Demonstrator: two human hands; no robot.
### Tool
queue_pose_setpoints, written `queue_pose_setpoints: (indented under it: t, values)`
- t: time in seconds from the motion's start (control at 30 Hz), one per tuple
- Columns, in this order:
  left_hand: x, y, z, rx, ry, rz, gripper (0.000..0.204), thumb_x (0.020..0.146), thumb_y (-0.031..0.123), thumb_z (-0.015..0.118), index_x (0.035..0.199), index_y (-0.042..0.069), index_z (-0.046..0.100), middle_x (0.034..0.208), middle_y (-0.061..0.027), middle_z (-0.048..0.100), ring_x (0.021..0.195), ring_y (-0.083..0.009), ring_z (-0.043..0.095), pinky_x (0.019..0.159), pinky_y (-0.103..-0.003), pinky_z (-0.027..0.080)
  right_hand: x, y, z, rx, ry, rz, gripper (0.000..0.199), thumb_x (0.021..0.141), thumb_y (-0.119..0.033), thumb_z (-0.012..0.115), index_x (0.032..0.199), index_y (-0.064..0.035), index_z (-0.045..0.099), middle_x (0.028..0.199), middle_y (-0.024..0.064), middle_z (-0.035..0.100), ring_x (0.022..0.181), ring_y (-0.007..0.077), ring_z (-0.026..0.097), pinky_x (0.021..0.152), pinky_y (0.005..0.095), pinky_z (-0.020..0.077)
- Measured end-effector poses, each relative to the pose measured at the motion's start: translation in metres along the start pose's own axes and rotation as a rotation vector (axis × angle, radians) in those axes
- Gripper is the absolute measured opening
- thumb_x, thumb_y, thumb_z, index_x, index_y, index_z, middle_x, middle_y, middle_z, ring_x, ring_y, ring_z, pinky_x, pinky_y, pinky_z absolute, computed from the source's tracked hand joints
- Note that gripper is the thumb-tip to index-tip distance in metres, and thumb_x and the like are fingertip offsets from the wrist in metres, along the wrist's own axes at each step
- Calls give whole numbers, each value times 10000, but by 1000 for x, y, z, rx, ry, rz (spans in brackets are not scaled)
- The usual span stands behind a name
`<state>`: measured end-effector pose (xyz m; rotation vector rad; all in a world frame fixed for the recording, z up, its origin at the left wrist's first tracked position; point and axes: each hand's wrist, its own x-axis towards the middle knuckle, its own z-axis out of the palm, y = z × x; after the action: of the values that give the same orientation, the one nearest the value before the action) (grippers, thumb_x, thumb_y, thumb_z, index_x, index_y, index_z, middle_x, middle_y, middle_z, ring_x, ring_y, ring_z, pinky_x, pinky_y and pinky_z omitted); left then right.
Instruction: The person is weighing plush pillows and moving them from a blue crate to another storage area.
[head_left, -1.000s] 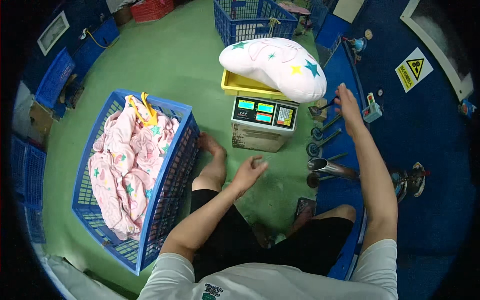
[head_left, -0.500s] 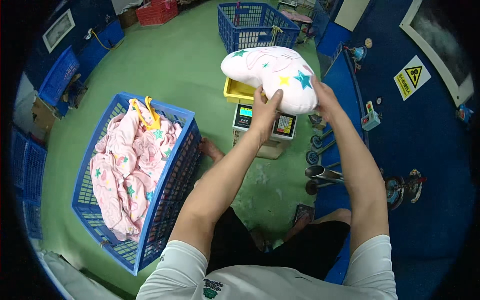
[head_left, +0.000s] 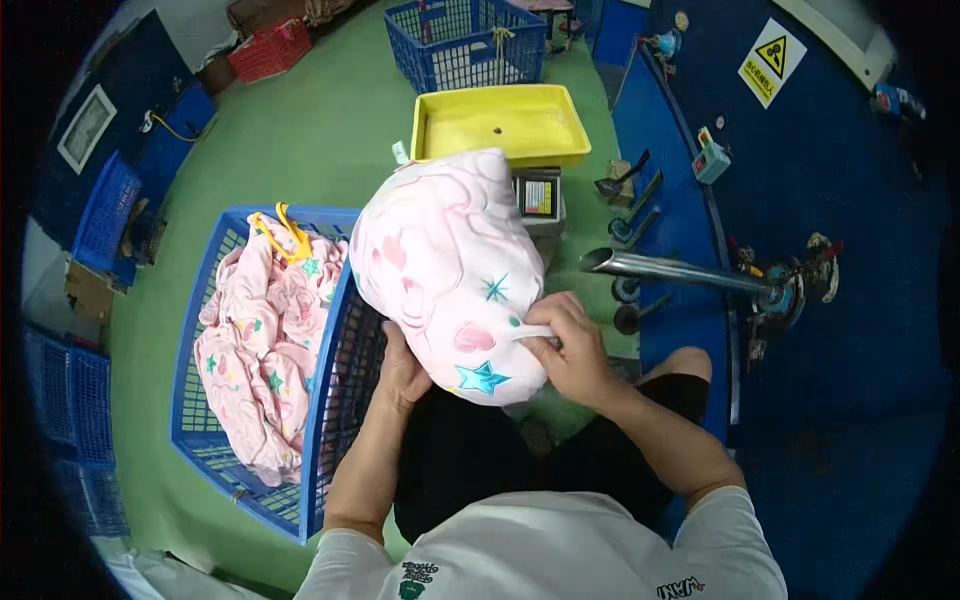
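I hold a stuffed pink pillow [head_left: 445, 265] with coloured stars over my lap. My left hand [head_left: 400, 368] supports its underside at the left. My right hand [head_left: 568, 345] pinches the pillow's opening at its lower right edge. Beyond the pillow stands an empty yellow tray [head_left: 500, 125] on top of a weighing scale [head_left: 540, 200]. A metal filling pipe [head_left: 670, 268] points leftward toward the pillow from the blue machine [head_left: 800, 250] on my right.
A blue basket [head_left: 330, 360] at my left holds several flat pink covers [head_left: 265, 350]. Another blue basket [head_left: 470, 40] and a red crate [head_left: 270, 48] stand farther off on the green floor. Stacked blue crates [head_left: 60, 420] line the left edge.
The pillow has come off the yellow tray on the scale and down to my lap. Both hands moved back with it, and the tray now sits empty.
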<state>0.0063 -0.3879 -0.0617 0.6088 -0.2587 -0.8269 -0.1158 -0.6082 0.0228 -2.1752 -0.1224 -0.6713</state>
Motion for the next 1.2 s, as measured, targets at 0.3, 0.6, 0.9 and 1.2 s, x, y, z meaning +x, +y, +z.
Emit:
queue_pose_setpoints:
  t: [0.3,0.6,0.9,1.2]
  values:
    - [39,-68,1,-185,195,-173,858,951,632,539,1551,60,319,1558,-209,389,1388,-331,448,1135,-435,421,-34,41,0,-127,215,50,196,824,-11,692,1003,-17,611,1009,91,617,912,238,569,817,336,460]
    - [101,-91,80,288,78,-82,728,1014,501,540,1531,38,320,1487,-180,482,1278,-300,554,1039,-383,505,-56,71,-65,-312,512,412,99,894,-89,639,941,-10,603,924,112,634,765,275,557,733,371,468]
    - [82,-97,56,105,198,-116,600,1014,309,615,1469,7,367,1356,-196,558,1207,-275,591,995,-340,523,-54,68,-45,-309,397,476,194,966,-177,589,878,-8,558,841,144,609,723,298,551,680,420,455]
    - [73,-122,93,155,269,-139,609,1022,367,582,1455,-20,399,1358,-181,566,1152,-260,620,965,-363,545,-51,78,-83,-596,245,359,243,968,-169,574,781,-20,528,691,124,564,595,308,520,566,433,409]
